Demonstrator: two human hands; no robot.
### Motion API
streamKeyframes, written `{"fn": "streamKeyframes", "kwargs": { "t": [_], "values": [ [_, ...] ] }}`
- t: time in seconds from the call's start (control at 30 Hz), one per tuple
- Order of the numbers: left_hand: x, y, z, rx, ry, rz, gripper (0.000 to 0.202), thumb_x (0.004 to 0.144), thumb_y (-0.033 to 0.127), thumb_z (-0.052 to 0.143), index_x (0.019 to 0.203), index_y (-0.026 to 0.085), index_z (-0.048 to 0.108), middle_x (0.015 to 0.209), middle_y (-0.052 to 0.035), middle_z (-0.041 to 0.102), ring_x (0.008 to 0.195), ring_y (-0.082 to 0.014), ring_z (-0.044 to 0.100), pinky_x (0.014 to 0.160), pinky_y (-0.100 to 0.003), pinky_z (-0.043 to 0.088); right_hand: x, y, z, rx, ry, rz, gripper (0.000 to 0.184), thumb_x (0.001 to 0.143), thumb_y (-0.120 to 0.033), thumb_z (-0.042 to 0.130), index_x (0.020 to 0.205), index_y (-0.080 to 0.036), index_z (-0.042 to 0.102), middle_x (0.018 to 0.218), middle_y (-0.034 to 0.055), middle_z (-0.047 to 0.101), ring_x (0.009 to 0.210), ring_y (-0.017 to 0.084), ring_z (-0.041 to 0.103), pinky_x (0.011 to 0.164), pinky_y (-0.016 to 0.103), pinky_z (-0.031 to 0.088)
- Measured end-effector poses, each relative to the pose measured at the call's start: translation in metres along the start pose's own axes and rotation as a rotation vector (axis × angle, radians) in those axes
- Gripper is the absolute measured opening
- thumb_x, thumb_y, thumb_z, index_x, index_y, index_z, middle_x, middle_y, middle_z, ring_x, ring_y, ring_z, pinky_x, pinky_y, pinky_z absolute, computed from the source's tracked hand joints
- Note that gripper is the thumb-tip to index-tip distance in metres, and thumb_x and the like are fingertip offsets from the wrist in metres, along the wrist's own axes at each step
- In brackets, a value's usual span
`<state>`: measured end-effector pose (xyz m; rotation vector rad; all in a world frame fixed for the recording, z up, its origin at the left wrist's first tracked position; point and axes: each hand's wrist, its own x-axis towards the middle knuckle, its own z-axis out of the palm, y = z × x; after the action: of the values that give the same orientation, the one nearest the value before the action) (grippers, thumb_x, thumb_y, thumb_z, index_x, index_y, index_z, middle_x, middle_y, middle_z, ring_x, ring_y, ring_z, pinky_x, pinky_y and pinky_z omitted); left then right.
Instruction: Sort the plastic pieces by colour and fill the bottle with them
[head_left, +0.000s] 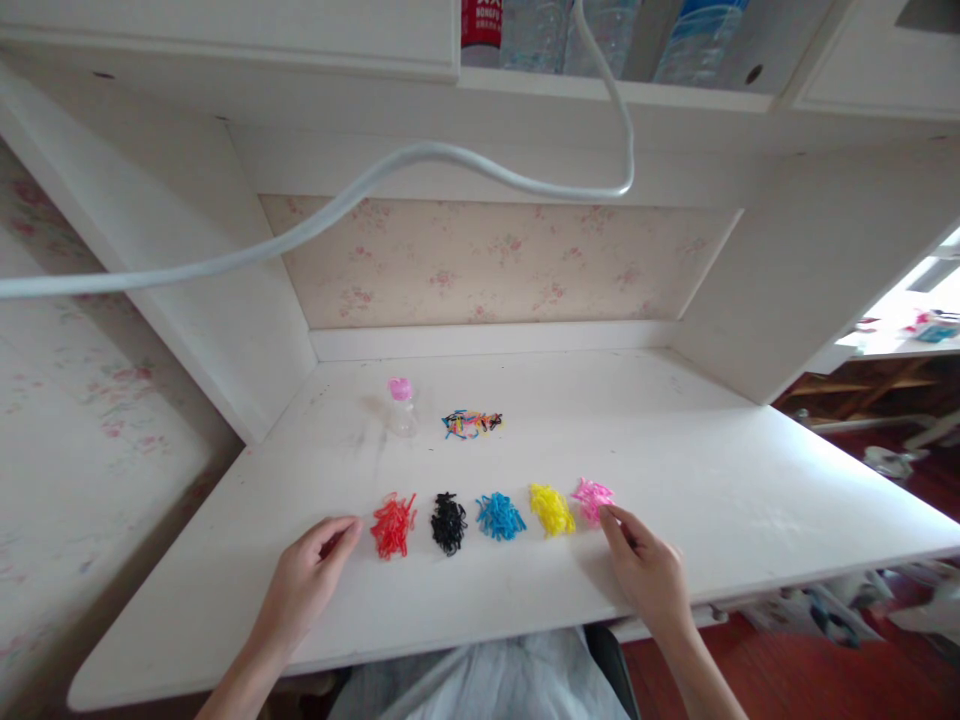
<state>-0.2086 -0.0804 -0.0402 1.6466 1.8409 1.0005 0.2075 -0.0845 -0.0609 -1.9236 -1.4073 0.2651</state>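
Had the right grip (649, 572) at the near right edge of the pink bands (592, 496), fingertips touching them; could not tell whether closed on one. Had the left grip (309, 568) just left of the red bands (391, 528), thumb pinched against forefinger, nothing visible between. Saw the pink bands at the right end of a row on the bench (787, 480), beside yellow bands (552, 510), then blue bands (501, 516), black bands (448, 524) and red. Noted the black heap's long axis running front to back. Farther back, found mixed bands (471, 424) stretched left to right, and left of these a clear bottle (403, 420), upright, pink cap (400, 388) uppermost. Read "HONGFU" on a red label (481, 22) in the shelf (615, 88) above; found smaller print there illegible.
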Motion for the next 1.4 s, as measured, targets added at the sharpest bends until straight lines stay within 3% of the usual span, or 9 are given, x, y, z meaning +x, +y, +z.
{"fn": "streamKeyframes", "kwargs": {
  "t": [0.13, 0.23, 0.37, 0.43, 0.67, 0.83, 1.1, 1.4],
  "values": [
    [0.006, 0.014, 0.002, 0.032, -0.01, -0.005, 0.034, 0.083, 0.049, 0.05, 0.09, 0.022, 0.069, 0.091, -0.0018, 0.072, 0.083, -0.0199, 0.066, 0.071, -0.024, 0.051, 0.0, -0.003, -0.001, 0.002, 0.002, -0.013, 0.049, 0.083, -0.059, 0.043, 0.09, -0.02, 0.071, 0.053, -0.0015, 0.057, 0.05, 0.012, 0.053, 0.053, 0.02, 0.038],
    [0.017, 0.045, 0.01, 0.088, -0.09, 0.129, 0.032, 0.086, 0.046, 0.046, 0.088, 0.022, 0.068, 0.089, -0.0015, 0.071, 0.077, -0.0173, 0.065, 0.07, -0.024, 0.049, 0.001, -0.004, -0.001, -0.006, 0.0, -0.021, 0.05, 0.083, -0.059, 0.042, 0.089, -0.019, 0.071, 0.053, -0.0012, 0.057, 0.049, 0.012, 0.052, 0.052, 0.02, 0.038],
    [0.045, 0.094, 0.037, 0.233, -0.227, 0.384, 0.032, 0.09, 0.038, 0.04, 0.085, 0.022, 0.066, 0.087, -0.0022, 0.069, 0.079, -0.0161, 0.064, 0.075, -0.025, 0.047, 0.001, -0.003, 0.0, -0.015, 0.001, -0.017, 0.049, 0.083, -0.059, 0.042, 0.09, -0.02, 0.071, 0.055, -0.0003, 0.059, 0.051, 0.013, 0.054, 0.053, 0.021, 0.038],
    [0.064, 0.11, 0.056, 0.392, -0.272, 0.438, 0.028, 0.09, 0.033, 0.04, 0.089, 0.024, 0.067, 0.092, -0.002, 0.069, 0.083, -0.0157, 0.064, 0.078, -0.025, 0.046, 0.001, -0.003, 0.0, -0.009, 0.008, -0.008, 0.049, 0.083, -0.058, 0.042, 0.091, -0.019, 0.071, 0.055, -0.0005, 0.059, 0.051, 0.013, 0.054, 0.054, 0.02, 0.038],
    [0.115, 0.127, 0.129, 0.541, -0.248, 0.381, 0.024, 0.082, 0.038, 0.053, 0.095, 0.022, 0.067, 0.105, -0.0065, 0.067, 0.092, -0.0237, 0.064, 0.076, -0.033, 0.049, 0.0, -0.001, -0.001, 0.015, -0.006, 0.007, 0.048, 0.083, -0.058, 0.044, 0.091, -0.02, 0.072, 0.056, -0.0005, 0.061, 0.054, 0.013, 0.057, 0.054, 0.019, 0.039],
    [0.129, 0.133, 0.154, 0.612, -0.214, 0.35, 0.03, 0.086, 0.038, 0.049, 0.102, 0.019, 0.064, 0.109, -0.0107, 0.064, 0.097, -0.0254, 0.062, 0.08, -0.035, 0.049, 0.0, 0.0, -0.002, 0.026, -0.011, 0.002, 0.047, 0.084, -0.057, 0.044, 0.09, -0.019, 0.072, 0.055, -0.0013, 0.059, 0.052, 0.011, 0.054, 0.054, 0.019, 0.037],
    [0.137, 0.137, 0.159, 0.674, -0.235, 0.336, 0.032, 0.091, 0.026, 0.038, 0.104, 0.015, 0.065, 0.104, -0.0144, 0.066, 0.094, -0.0254, 0.064, 0.08, -0.036, 0.048, 0.001, 0.002, -0.002, 0.05, 0.013, -0.038, 0.043, 0.085, -0.054, 0.046, 0.088, -0.019, 0.071, 0.052, -0.0025, 0.054, 0.049, 0.01, 0.049, 0.052, 0.018, 0.036],
    [0.146, 0.14, 0.123, 0.598, -0.28, 0.348, 0.033, 0.089, 0.033, 0.041, 0.093, 0.021, 0.071, 0.101, -0.0101, 0.069, 0.088, -0.0228, 0.065, 0.075, -0.03, 0.047, 0.001, 0.002, -0.002, 0.07, 0.022, -0.058, 0.042, 0.085, -0.052, 0.047, 0.088, -0.018, 0.072, 0.052, -0.0027, 0.053, 0.047, 0.009, 0.048, 0.051, 0.018, 0.036]
  ]
}}
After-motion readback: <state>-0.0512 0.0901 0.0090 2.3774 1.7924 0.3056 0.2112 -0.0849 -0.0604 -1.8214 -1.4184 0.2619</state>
